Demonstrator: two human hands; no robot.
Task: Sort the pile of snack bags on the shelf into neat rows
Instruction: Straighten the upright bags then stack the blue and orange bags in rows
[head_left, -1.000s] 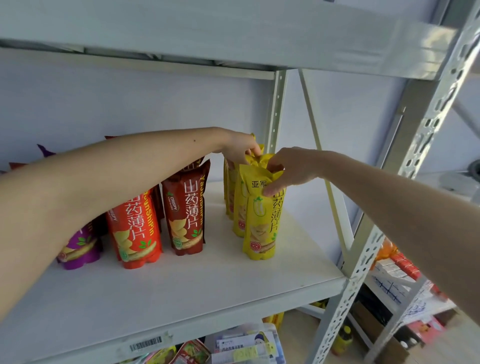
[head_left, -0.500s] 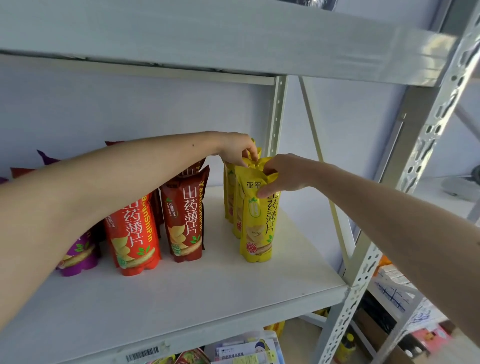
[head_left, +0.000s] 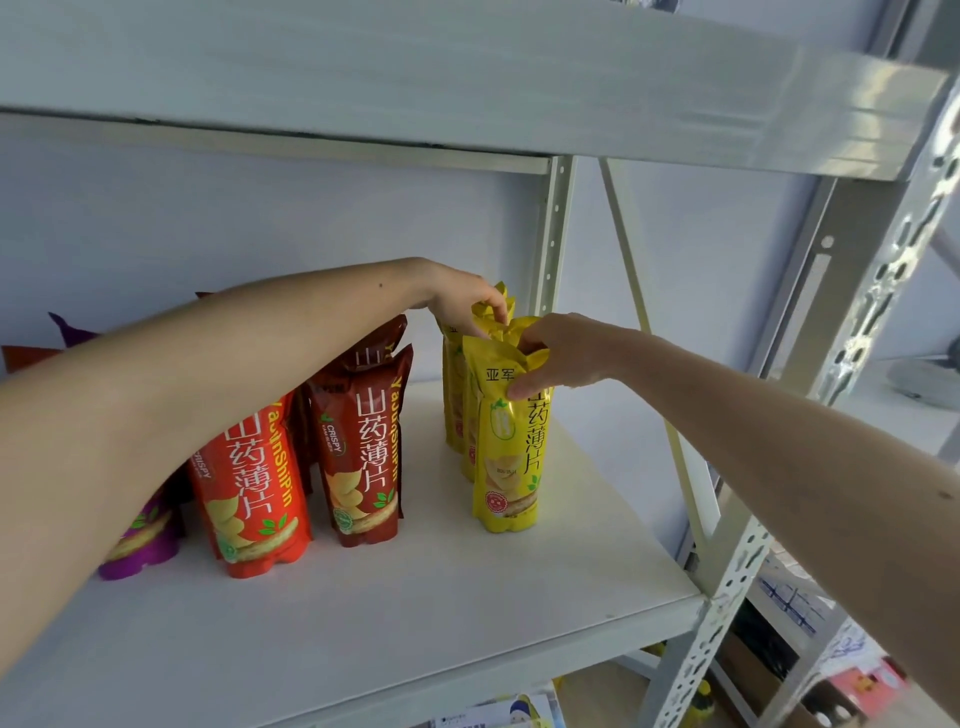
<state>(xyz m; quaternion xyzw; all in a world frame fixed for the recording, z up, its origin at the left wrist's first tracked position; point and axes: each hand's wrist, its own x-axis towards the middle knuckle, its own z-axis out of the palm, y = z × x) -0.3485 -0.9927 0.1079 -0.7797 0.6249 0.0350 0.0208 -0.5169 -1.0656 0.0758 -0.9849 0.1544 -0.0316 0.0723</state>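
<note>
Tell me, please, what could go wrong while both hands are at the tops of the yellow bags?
The front yellow bag stands tall and narrow, gripped at its top by the right hand; a pull could tip it forward. The left hand pinches a rear yellow bag, and that forearm passes just above the dark red bag, which it might knock over.

Stockroom, metal shelving (head_left: 550, 660), snack bags (head_left: 358, 447)

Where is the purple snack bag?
The purple bag stands at the far left of the shelf, beside the orange-red bag, partly behind the left forearm.
</note>
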